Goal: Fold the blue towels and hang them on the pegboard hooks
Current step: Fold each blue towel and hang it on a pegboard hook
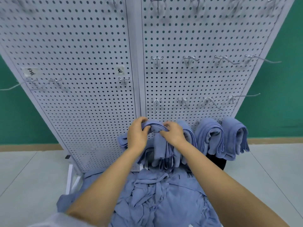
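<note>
We grip a folded towel [157, 128] | left hand [136, 135], right hand [173, 134] curled round it | against pegboard [82, 63]

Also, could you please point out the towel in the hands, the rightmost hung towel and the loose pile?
held towel [158, 145]: head view, hanging fold.
rightmost hung towel [233, 136]: head view, outer face.
loose pile [164, 203]: head view, middle.

Blue towels [209, 136], a white pegboard [82, 54] dotted with dark holes, a green wall [282, 104].
</note>
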A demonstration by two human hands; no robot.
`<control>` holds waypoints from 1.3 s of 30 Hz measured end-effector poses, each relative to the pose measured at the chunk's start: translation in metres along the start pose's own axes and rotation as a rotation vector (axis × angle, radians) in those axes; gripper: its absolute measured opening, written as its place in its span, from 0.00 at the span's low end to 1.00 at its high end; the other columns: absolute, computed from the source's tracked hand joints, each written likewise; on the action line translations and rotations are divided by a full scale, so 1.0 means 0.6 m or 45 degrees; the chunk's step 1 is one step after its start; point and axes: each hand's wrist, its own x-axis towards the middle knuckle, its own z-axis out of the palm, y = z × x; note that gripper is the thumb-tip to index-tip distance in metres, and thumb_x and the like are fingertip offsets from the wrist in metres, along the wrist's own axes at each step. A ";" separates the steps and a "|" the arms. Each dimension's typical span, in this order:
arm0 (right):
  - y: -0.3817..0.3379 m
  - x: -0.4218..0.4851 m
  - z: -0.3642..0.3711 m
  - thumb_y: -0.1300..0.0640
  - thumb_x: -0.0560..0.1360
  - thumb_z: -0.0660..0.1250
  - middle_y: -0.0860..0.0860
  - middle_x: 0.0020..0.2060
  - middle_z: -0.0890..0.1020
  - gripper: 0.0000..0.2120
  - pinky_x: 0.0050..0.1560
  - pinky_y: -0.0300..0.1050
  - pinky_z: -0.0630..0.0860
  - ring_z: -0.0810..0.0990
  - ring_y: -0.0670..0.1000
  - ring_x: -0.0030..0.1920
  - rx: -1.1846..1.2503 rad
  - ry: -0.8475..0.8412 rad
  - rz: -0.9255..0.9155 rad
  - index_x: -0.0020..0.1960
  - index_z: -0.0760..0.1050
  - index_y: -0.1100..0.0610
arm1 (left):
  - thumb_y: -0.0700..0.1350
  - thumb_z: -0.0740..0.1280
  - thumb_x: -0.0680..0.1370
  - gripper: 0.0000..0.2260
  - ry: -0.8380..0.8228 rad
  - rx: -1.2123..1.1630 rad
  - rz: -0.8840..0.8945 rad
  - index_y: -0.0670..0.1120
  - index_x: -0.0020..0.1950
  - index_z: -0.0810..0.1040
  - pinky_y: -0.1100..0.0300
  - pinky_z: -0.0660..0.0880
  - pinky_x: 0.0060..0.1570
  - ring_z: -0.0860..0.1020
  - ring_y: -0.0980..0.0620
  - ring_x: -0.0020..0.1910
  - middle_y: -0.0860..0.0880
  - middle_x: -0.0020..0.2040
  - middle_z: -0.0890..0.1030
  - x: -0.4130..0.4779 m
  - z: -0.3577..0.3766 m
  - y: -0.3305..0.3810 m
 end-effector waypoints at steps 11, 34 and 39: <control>0.044 0.000 0.064 0.68 0.78 0.59 0.59 0.52 0.79 0.14 0.44 0.40 0.70 0.75 0.51 0.47 0.134 0.244 -0.031 0.63 0.69 0.64 | 0.32 0.64 0.77 0.11 -0.050 -0.221 -0.022 0.42 0.56 0.74 0.74 0.71 0.41 0.76 0.54 0.44 0.50 0.48 0.78 -0.011 0.038 -0.035; 0.264 -0.206 0.092 0.67 0.78 0.59 0.65 0.50 0.80 0.12 0.46 0.49 0.75 0.78 0.62 0.47 -0.066 -0.316 0.429 0.58 0.76 0.68 | 0.34 0.63 0.78 0.06 -0.652 0.129 -0.835 0.40 0.50 0.78 0.60 0.69 0.54 0.74 0.43 0.49 0.44 0.47 0.77 -0.248 0.076 -0.184; 0.315 -0.205 0.131 0.69 0.77 0.59 0.63 0.47 0.80 0.12 0.32 0.38 0.66 0.78 0.63 0.51 -0.067 -0.365 0.490 0.58 0.76 0.68 | 0.37 0.64 0.79 0.06 -0.786 0.236 -0.766 0.43 0.52 0.79 0.54 0.73 0.55 0.76 0.43 0.51 0.41 0.51 0.79 -0.281 0.118 -0.204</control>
